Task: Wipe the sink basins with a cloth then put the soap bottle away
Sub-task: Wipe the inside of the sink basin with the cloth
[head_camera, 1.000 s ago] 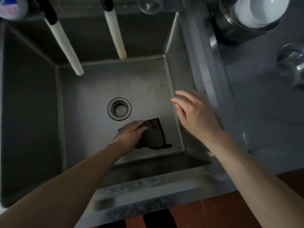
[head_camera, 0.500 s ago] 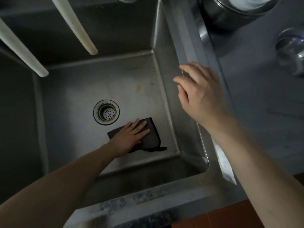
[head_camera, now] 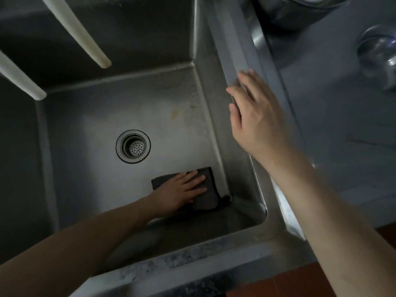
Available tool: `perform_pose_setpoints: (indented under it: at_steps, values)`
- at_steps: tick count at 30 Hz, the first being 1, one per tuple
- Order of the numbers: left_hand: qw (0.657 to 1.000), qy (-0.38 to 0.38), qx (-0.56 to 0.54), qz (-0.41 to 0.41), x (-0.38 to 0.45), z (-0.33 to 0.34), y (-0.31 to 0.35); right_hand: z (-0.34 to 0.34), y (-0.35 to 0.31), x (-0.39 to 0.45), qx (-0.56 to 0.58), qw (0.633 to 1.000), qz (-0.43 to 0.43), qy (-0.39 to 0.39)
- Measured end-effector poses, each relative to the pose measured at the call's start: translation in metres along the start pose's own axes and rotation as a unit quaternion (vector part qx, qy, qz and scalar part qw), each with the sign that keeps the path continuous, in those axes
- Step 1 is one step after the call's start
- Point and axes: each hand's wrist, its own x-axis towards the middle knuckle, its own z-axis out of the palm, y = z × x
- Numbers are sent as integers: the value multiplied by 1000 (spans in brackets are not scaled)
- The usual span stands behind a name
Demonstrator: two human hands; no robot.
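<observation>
A dark grey cloth (head_camera: 209, 196) lies flat on the floor of the steel sink basin (head_camera: 96, 136), in its near right corner. My left hand (head_camera: 182, 189) presses on the cloth with straight, spread fingers. My right hand (head_camera: 255, 116) is above the basin's right rim (head_camera: 240, 50), fingers relaxed, fingertips at the rim's edge. No soap bottle is in view.
The round drain strainer (head_camera: 133, 146) sits mid-basin. Two white tap spouts (head_camera: 85, 35) reach over the basin from the upper left. A steel pot (head_camera: 300, 11) and a metal lid (head_camera: 379, 54) stand on the grey counter (head_camera: 342, 125) to the right.
My left hand has slid the cloth to the right into the basin's near right corner. My right hand has moved from over the basin to its right rim.
</observation>
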Motion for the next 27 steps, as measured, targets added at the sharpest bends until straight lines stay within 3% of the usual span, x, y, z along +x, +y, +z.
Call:
perform_pose_setpoints:
  at_steps: [6, 13, 21, 27]
  values:
    - [999, -19, 15, 43, -22, 3, 2, -3, -3, 0, -8, 1000, 17, -19]
    - [999, -23, 36, 21, -10, 1, 10, -3, -7, 1, -18, 999, 30, -39]
    - [994, 0, -15, -108, 33, -5, 30, -6, -10, 3, -21, 997, 45, -52]
    - [985, 35, 8, -171, 76, -20, 1, -5, -7, 3, -11, 997, 43, -58]
